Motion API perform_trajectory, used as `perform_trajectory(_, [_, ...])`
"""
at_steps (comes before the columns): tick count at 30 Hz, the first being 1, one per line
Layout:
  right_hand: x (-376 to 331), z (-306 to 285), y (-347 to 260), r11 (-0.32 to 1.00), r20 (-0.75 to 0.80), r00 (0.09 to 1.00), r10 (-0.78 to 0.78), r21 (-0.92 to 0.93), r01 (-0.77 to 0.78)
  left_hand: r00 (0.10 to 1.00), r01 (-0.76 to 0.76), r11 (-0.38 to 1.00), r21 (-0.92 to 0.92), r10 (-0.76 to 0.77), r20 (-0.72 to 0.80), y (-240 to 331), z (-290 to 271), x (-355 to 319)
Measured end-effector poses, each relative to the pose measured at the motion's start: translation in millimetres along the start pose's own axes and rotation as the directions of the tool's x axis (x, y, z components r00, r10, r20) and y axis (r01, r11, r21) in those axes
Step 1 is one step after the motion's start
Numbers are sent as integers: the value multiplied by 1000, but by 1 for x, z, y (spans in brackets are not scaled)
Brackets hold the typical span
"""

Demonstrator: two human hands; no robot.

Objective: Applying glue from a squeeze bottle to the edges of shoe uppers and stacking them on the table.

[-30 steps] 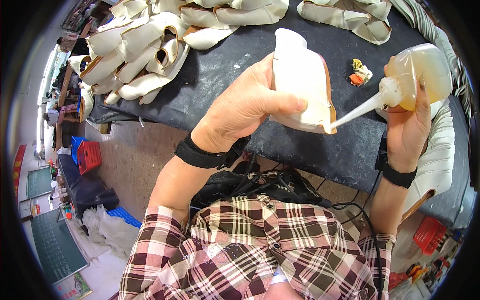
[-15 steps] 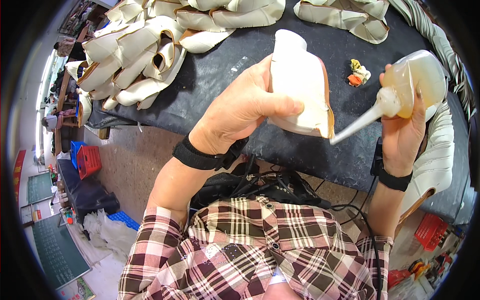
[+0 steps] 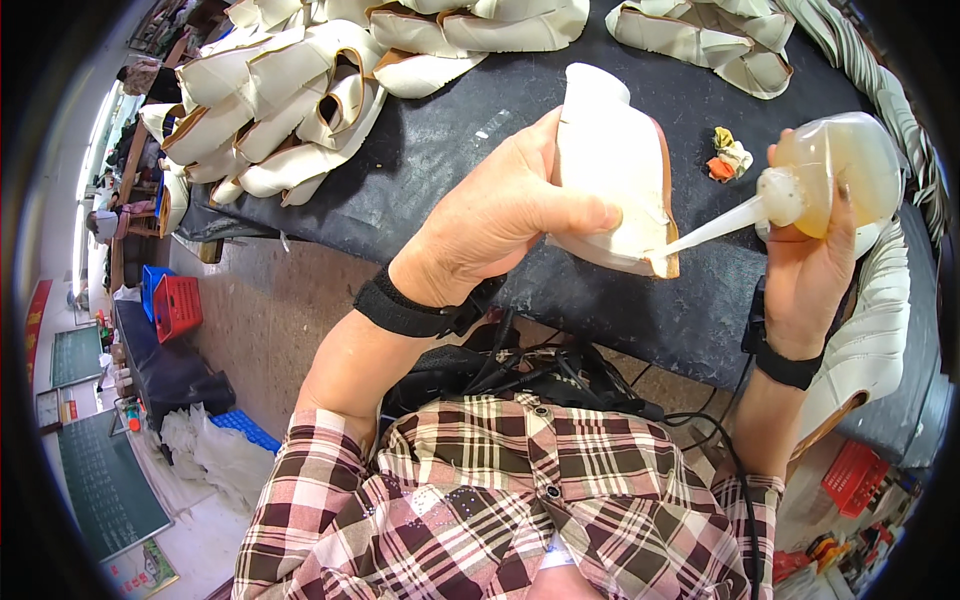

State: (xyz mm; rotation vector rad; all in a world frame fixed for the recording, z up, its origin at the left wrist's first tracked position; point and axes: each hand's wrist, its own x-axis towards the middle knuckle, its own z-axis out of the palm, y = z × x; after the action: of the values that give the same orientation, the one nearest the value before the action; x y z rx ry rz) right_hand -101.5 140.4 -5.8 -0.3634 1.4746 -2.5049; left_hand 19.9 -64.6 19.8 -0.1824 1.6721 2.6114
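Note:
My left hand (image 3: pixel 510 205) is closed on a white shoe upper (image 3: pixel 610 165) with a brown inner edge, held above the dark table. Its thumb presses the near face; the other fingers are hidden behind. My right hand (image 3: pixel 815 235) grips a clear squeeze bottle (image 3: pixel 850 165) of yellowish liquid, tipped so its long white nozzle (image 3: pixel 725 222) points left and down. The nozzle's tip meets the upper near its lower right corner; whether liquid comes out is too small to tell.
The dark table (image 3: pixel 440 170) carries piles of white uppers (image 3: pixel 290 110) at far left and more uppers (image 3: pixel 710 40) at far right. A small crumpled cloth (image 3: pixel 729 155) lies nearby. A long row of stacked uppers (image 3: pixel 870 320) runs down the right. Red basket (image 3: pixel 177 308) stands at left.
The bottle's nozzle tip has risen from beside the upper's lower corner onto its edge area. Both the upper and the bottle sit slightly farther right in the picture.

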Motion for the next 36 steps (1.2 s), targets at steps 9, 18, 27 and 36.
perform_trajectory(9, [5,24,-8,988,91,988,126,80,-134,997,-34,996,-76,29,-66,13,0,0])
perform_trajectory(18, [-4,-18,-6,651,452,844,290,553,-520,984,-176,881,-440,152,-89,22,-13,-31])
perform_trajectory(27, [-1,43,37,769,185,833,521,321,-553,829,-559,712,-425,491,-268,101,-63,-95])
perform_trajectory(36, [-33,118,51,891,-113,884,453,73,-448,503,-840,502,-206,863,51,276,-190,-186])
